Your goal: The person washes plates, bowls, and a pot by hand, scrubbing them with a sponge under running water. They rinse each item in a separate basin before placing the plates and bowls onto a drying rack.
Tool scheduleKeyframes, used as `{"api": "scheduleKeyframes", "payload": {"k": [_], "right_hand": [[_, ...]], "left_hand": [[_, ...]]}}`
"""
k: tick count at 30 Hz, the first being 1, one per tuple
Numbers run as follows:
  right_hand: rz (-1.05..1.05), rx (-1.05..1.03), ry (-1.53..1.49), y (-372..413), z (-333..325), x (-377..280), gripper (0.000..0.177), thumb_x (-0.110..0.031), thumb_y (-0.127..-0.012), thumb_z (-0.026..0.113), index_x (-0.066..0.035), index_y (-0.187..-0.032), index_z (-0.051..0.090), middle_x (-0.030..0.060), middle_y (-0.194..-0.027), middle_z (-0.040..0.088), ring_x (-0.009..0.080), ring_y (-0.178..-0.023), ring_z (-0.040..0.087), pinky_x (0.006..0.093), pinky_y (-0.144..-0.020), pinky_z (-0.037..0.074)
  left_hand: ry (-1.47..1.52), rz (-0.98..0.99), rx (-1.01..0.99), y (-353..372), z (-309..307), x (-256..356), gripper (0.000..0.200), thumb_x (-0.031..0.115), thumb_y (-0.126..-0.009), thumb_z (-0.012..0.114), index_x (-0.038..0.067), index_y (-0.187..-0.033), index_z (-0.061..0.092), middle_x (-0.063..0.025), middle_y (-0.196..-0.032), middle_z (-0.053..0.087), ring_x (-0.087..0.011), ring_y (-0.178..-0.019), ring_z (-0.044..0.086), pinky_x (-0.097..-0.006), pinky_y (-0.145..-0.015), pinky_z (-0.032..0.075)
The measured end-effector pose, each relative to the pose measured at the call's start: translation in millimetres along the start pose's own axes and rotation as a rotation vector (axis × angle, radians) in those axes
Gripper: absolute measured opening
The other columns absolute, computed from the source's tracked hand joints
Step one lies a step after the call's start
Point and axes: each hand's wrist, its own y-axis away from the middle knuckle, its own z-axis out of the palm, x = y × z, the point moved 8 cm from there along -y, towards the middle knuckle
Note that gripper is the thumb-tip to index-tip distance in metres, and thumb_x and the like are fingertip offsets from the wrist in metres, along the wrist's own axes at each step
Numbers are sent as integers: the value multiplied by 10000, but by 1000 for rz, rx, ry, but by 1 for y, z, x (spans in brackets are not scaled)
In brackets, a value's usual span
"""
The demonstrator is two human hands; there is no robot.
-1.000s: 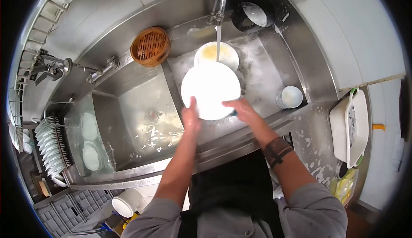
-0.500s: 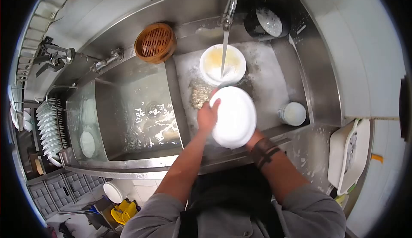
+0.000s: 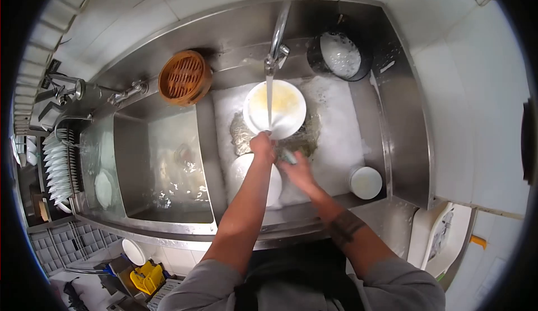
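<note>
Water from the tap pours onto a white plate with yellowish residue, in the sudsy basin. My left hand is at the plate's near rim, its fingers closed there and partly hidden. Just right of it, my right hand holds a small greenish-grey scrubbing pad, blurred by motion. A second white plate lies in the suds, partly covered by my left forearm.
A bamboo steamer rests on the back ledge. In the back right corner stands a black pot with foam. Stacked white bowls sit at right. The left basin holds water; a rack of plates stands beyond it.
The white plate I held has gone down into the suds at the left. My left hand has reached the plate under the tap, and my right hand now shows with the pad.
</note>
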Motion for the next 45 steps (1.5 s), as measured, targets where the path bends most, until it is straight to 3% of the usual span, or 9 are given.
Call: {"api": "scheduleKeyframes", "payload": {"k": [3, 6, 8, 10, 14, 16, 19, 35, 45], "right_hand": [[-317, 325, -208, 14, -158, -143, 634, -384, -939, 755, 42, -1353, 531, 279, -1309, 648, 372, -1221, 642, 470, -1014, 499], [-934, 707, 354, -14, -253, -278, 464, -198, -905, 737, 28, -1267, 555, 231, -1151, 653, 416, -1100, 627, 487, -977, 497], [-867, 644, 662, -77, -260, -312, 514, -208, -886, 729, 23, -1313, 562, 257, -1256, 649, 446, -1225, 592, 494, -1058, 468], [-409, 312, 969, -164, -243, -286, 611, -232, -878, 706, 21, -1408, 538, 287, -1374, 612, 451, -1339, 544, 473, -1110, 450], [-274, -240, 1071, -265, -207, -221, 684, -295, -874, 704, 24, -1452, 530, 297, -1424, 599, 425, -1352, 575, 472, -1090, 477], [-466, 333, 231, -206, -251, -252, 677, -257, -875, 731, 41, -1451, 536, 236, -1262, 701, 327, -1117, 715, 432, -927, 560], [-404, 58, -504, -83, -247, -284, 384, -79, -871, 743, 3, -1228, 627, 69, -991, 698, 133, -822, 663, 283, -723, 521], [-27, 142, -632, 58, -164, -55, 255, -54, -916, 731, -8, -1123, 591, 82, -1012, 711, 167, -857, 714, 310, -706, 549], [-89, -16, -639, 46, -121, -107, 329, -242, -1039, 650, -86, -1317, 569, 21, -1123, 647, 121, -889, 629, 298, -752, 526]], "left_hand": [[549, -270, 191, 5, 18, 1, 207, 17, -850, 586, -35, -1050, 598, -141, -1039, 608, -254, -760, 608, -465, -526, 425], [790, -417, 200, 17, 33, 7, 253, 77, -906, 584, -24, -1138, 581, -171, -1079, 630, -289, -815, 646, -438, -585, 518], [832, -353, 239, 42, 40, 39, 246, 87, -929, 571, -13, -1154, 582, -165, -1077, 639, -281, -813, 651, -422, -600, 538], [864, -295, 275, 48, 39, 50, 240, 97, -953, 558, -2, -1170, 583, -160, -1074, 647, -273, -812, 655, -406, -614, 559], [658, -272, -61, 21, 45, 60, 212, 143, -988, 570, 20, -1155, 611, -106, -931, 662, -218, -667, 637, -367, -575, 570], [332, -294, -155, 15, 53, 66, 234, 142, -978, 594, -2, -1160, 615, -113, -908, 659, -236, -634, 632, -389, -566, 575], [152, -150, 184, 7, 26, 53, 283, 111, -945, 605, -55, -1172, 627, -178, -1007, 694, -322, -783, 699, -451, -621, 611], [360, -205, 449, 37, 27, 61, 364, 108, -908, 622, -125, -1186, 658, -220, -1171, 707, -324, -983, 707, -431, -833, 559], [351, -212, 138, -2, 54, 79, 293, 145, -928, 783, -3, -1165, 694, -166, -1105, 734, -296, -904, 736, -459, -678, 591]]}}
